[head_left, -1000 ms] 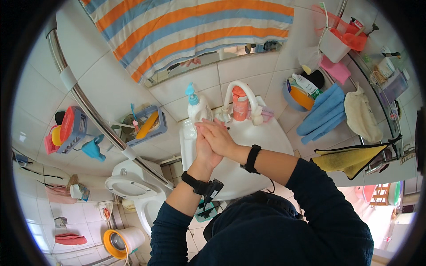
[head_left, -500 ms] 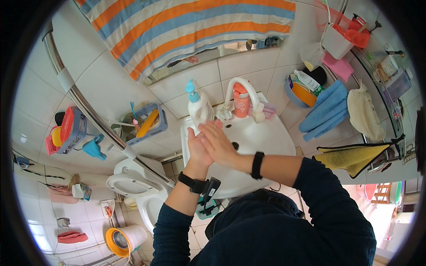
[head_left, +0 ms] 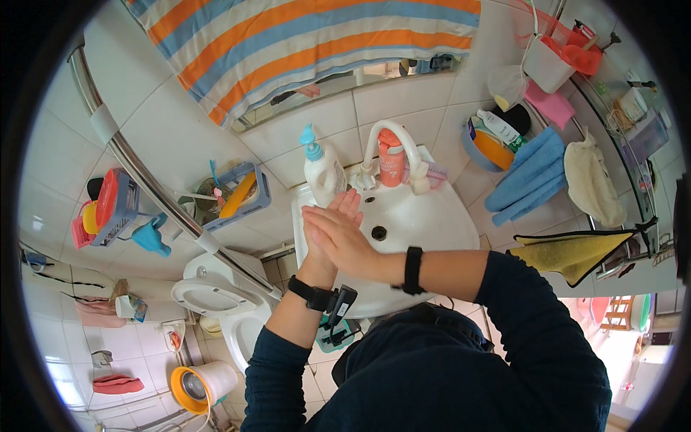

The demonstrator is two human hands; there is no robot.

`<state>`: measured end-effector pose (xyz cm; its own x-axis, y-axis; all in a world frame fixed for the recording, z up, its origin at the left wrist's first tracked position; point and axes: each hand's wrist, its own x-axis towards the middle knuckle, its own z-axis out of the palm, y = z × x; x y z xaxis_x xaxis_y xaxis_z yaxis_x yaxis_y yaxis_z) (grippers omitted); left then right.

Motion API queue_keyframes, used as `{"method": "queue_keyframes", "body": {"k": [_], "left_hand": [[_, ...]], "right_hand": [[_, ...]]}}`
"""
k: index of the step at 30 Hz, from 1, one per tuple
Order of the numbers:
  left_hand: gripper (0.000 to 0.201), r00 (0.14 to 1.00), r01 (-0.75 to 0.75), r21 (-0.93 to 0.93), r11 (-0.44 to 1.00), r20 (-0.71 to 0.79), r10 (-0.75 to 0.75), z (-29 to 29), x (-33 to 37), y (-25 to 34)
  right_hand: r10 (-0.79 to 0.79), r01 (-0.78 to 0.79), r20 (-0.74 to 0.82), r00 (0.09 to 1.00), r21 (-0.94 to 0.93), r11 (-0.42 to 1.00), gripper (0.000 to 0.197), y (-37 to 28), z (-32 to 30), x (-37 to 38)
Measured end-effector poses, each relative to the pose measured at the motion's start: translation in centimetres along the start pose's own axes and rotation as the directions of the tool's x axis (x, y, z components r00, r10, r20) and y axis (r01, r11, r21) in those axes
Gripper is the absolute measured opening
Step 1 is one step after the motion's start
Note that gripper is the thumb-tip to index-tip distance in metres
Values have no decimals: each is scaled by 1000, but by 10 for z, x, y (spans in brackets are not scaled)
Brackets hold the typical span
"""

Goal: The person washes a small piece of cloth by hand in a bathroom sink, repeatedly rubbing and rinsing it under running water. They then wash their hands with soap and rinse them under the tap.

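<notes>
Over the left part of the white washbasin, my two hands press against each other. My right hand lies flat across the palm of my left hand, its fingers stretched out and side by side. The left fingertips stick out beyond it, straight and slightly apart; the rest of that palm is covered. No object shows in either hand. Close to the left fingertips stands a white pump bottle with a blue top. The white curved faucet rises at the back, in front of an orange-red can. I see no water running.
A metal rail crosses the left side, near a grey-blue basket and the toilet. At right hang a blue towel and a yellow cloth. A striped towel hangs above.
My right hand has slid left over the left palm, uncovering more of the left fingertips and the basin drain. Both hands stay together over the basin.
</notes>
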<state>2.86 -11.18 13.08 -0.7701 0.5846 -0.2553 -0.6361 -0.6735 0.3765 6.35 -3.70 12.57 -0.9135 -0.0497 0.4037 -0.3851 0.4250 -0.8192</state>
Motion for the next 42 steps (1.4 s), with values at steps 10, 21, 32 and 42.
{"method": "queue_keyframes", "body": {"k": [10,21,32,42], "left_hand": [[76,998,-37,-30,999,48,38,-5,-6,5],[91,985,-109,29,994,-133,112,-23,-10,12],[69,892,-214,-2,977,-409,195,-62,-20,24],[45,828,-348,232,908,-379,414,-66,-41,44]], "right_hand": [[-126,129,-70,990,27,991,33,-9,0,-5],[-22,20,90,996,21,1000,39,7,26,-8],[523,-618,331,786,452,643,29,2,45,48],[-170,249,293,941,-260,933,23,2,69,137]]}}
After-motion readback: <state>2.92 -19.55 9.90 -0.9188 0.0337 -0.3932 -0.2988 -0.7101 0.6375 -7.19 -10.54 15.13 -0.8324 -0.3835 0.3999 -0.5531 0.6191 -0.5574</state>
